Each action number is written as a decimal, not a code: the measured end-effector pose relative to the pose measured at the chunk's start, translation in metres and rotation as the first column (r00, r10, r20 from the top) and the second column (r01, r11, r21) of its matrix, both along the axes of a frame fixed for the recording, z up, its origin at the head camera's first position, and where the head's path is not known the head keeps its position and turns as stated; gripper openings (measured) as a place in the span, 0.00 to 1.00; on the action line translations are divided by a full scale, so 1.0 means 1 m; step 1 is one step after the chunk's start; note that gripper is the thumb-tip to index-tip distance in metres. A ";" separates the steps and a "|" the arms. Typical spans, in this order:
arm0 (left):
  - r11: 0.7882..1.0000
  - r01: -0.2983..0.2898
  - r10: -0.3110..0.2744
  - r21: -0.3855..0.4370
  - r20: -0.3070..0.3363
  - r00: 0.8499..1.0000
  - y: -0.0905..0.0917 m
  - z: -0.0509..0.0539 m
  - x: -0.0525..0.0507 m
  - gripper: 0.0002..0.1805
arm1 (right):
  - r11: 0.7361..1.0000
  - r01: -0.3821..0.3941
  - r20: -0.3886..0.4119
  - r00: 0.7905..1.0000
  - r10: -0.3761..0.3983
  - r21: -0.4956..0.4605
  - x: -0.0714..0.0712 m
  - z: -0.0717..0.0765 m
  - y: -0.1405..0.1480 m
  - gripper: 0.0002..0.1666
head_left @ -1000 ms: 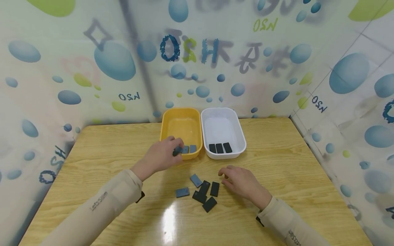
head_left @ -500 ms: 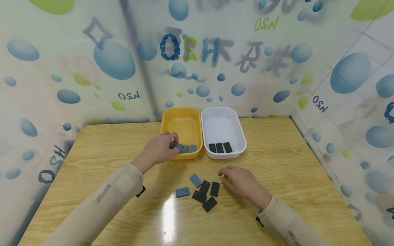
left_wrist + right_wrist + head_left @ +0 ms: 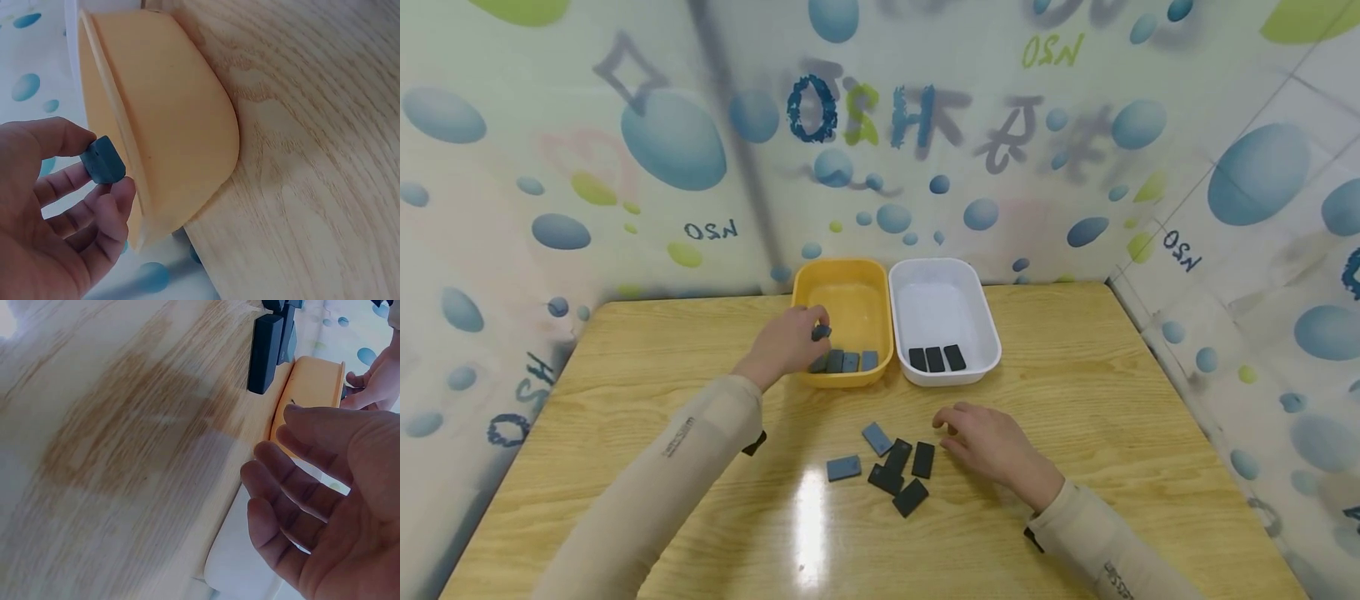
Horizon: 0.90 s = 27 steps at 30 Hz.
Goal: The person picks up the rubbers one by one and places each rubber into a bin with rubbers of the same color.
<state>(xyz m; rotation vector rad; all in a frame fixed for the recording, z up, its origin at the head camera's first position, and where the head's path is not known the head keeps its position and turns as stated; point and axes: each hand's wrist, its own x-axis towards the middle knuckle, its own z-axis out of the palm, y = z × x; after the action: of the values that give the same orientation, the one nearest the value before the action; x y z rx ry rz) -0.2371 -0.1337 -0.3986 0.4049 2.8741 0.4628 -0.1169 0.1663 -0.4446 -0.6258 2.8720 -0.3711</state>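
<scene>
Held block (image 3: 103, 160): dark blue, in the head view just left of centre, over the left side of the yellow tray (image 3: 853, 310); its height above the floor I can't tell.
Grip: my left hand (image 3: 781, 346) pinches it between thumb and fingertips, parted only as far as the block needs.
Long axis: the left wrist view gives me what looks like an end face, so I judge it runs roughly along that camera's line of sight.
Row: four blue-grey blocks (image 3: 850, 362) stand along the tray's lower wall, the leftmost partly behind the hand and just below the held block in frame. I'd judge everything turns on that gap; bare floor lies above the row.
Nearer hand: the left, clearly.
Right hand (image 3: 988, 442): right of centre, fingers loosely bent, holding nothing.
Loose blocks: lower centre, two blue (image 3: 844, 468) and four black (image 3: 923, 460), nearer the right hand.
White tray (image 3: 940, 304): just right of the yellow one, three black blocks along its lower wall.
</scene>
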 end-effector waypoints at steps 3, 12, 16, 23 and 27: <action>1.000 -0.008 0.008 0.000 0.016 1.000 0.003 0.000 -0.006 0.18 | 1.000 -0.002 -0.001 1.000 0.002 0.001 -0.001 0.001 0.000 0.12; 0.997 -0.046 0.048 -0.054 0.037 0.998 0.015 -0.010 -0.023 0.17 | 1.000 -0.018 -0.027 0.999 0.018 -0.003 -0.002 0.000 0.002 0.11; 0.995 -0.067 0.071 -0.078 0.049 0.996 0.019 -0.016 -0.029 0.16 | 1.000 -0.014 -0.026 1.000 0.014 0.001 -0.001 -0.002 0.004 0.11; 0.987 -0.113 0.119 -0.113 0.049 0.992 0.026 -0.025 -0.038 0.14 | 1.000 0.005 -0.007 1.000 -0.005 0.003 -0.002 -0.003 0.006 0.12; 0.980 -0.137 0.143 -0.142 0.027 0.989 0.030 -0.028 -0.041 0.11 | 1.000 0.003 -0.013 1.000 -0.003 0.005 -0.002 -0.003 0.006 0.12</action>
<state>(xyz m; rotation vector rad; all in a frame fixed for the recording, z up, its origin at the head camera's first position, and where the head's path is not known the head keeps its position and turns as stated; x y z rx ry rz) -0.2785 -0.1041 -0.4271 0.1693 2.8874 0.2843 -0.1191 0.1727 -0.4477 -0.6251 2.8852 -0.3609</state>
